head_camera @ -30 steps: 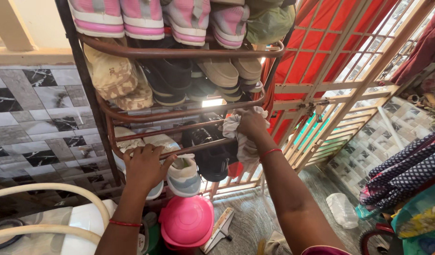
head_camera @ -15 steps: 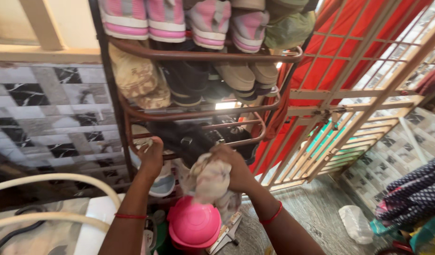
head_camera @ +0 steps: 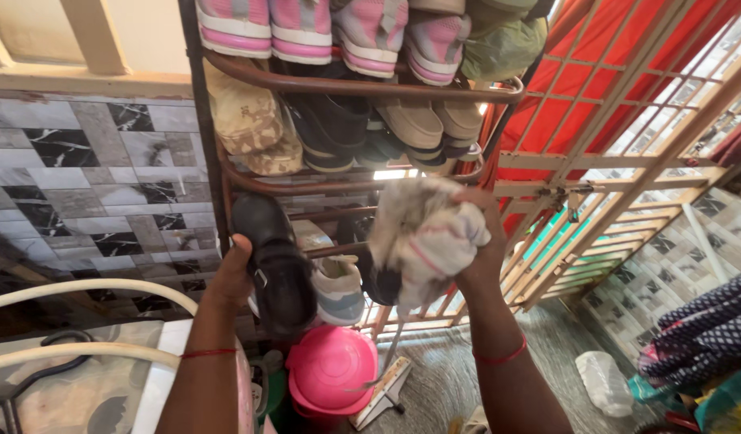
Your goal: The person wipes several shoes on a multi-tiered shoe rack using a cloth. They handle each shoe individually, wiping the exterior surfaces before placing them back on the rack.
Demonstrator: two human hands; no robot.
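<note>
A brown metal shoe rack (head_camera: 362, 87) stands against the tiled wall, its shelves packed with pink sneakers (head_camera: 298, 32), tan shoes and dark sandals. My left hand (head_camera: 232, 272) grips a black shoe (head_camera: 275, 265) and holds it just off the rack's lower bar. My right hand (head_camera: 476, 241) is raised in front of the rack, closed on a bunched white cloth (head_camera: 422, 233) with a thin red stripe. A white and light blue sneaker (head_camera: 338, 289) rests on the lower shelf between the two hands.
A pink plastic bowl (head_camera: 332, 368) and a scrub brush (head_camera: 384, 390) lie on the floor under the rack. A cream metal grille with red cloth (head_camera: 603, 153) behind it stands at the right. White tubing (head_camera: 81, 291) curves at lower left.
My left hand has pulled the black shoe out from the lower shelf. My right hand has lifted the cloth from low near the pink bowl up to mid-rack height.
</note>
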